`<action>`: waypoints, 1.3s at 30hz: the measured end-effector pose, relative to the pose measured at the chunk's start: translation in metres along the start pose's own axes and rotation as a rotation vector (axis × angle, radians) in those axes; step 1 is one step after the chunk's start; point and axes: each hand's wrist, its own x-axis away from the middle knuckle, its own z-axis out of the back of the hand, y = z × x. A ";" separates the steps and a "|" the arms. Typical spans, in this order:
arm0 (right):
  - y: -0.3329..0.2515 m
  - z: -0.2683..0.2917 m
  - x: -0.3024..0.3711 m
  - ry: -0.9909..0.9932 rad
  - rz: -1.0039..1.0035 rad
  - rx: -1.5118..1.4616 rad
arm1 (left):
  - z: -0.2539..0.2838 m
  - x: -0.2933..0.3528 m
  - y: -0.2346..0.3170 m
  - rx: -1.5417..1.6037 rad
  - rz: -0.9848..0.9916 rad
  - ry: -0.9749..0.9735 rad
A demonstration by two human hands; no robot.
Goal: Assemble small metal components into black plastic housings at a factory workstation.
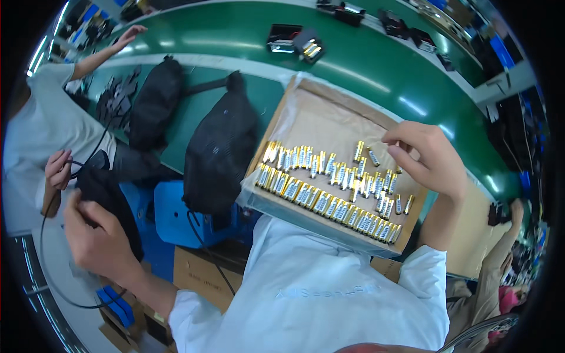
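My right hand (432, 157) hovers over the right side of a shallow cardboard box (341, 109) with a clear plastic liner. Its fingers are bent, with a gap between thumb and forefinger and nothing visible in it. Inside the box, gold-and-white batteries (322, 201) stand in a packed row along the near side. More batteries (347, 175) sit loosely behind them, some leaning. Out to the left, my left hand (100, 238) is raised with loosely curled fingers, thumb and forefinger apart. Black fabric (109, 203) shows just behind it; whether they touch is unclear.
Two black covered shapes (222, 150) stand on the green bench left of the box. A blue stool (179, 215) is below. At left, a co-worker's hand (57, 169) holds a black cable. Small black cases (309, 46) lie on the far green belt (365, 65). Another person's arm (500, 241) reaches in at right.
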 end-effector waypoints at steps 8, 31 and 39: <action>0.001 0.033 0.026 0.126 0.042 0.107 | -0.052 -0.047 0.240 0.810 -0.776 -0.481; -0.008 0.053 0.046 0.874 0.191 -0.340 | 0.048 -0.021 0.407 2.961 -0.592 -1.432; -0.008 0.043 0.035 0.885 0.116 -0.302 | 0.026 -0.067 0.434 3.123 -0.859 -1.481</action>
